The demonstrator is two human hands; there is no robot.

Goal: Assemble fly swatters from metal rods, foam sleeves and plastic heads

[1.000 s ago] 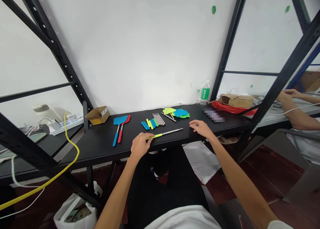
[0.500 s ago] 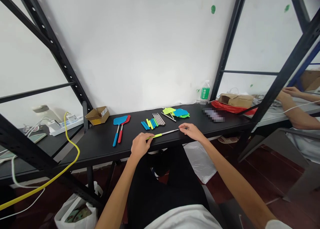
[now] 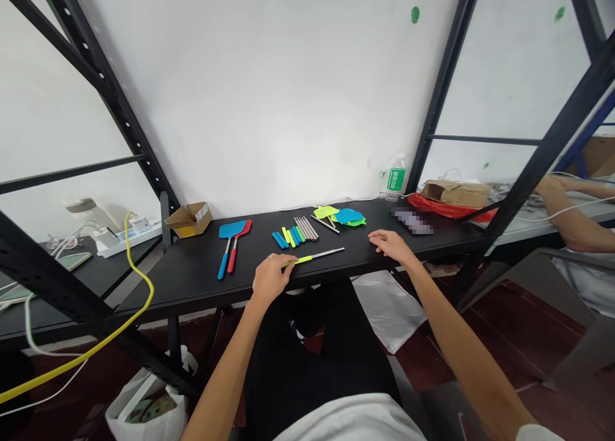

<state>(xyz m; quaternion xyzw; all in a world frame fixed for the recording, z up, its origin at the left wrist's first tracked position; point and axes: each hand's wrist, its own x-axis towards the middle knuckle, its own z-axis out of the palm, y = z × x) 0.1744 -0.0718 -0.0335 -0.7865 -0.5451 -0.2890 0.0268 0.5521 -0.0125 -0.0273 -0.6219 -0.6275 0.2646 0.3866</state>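
My left hand is closed on the yellow-green handle of a thin metal rod, which points right along the front of the black table. To the right of the rod's tip, my right hand hovers over the table, fingers loosely bent and apart, with nothing seen in it. Beyond the rod lie blue, yellow and green handle sleeves, a row of bare metal rods, and a pile of flat blue and yellow-green heads.
At left lie a blue-headed spatula-like tool and a red-headed one. An open cardboard box stands behind them. A water bottle and a blurred flat object are at right. A co-worker's arm shows beyond the frame post.
My right hand has moved away from the rod's tip, to the right and slightly up, and its fingers have loosened. The left hand keeps hold of the handle in the same place.
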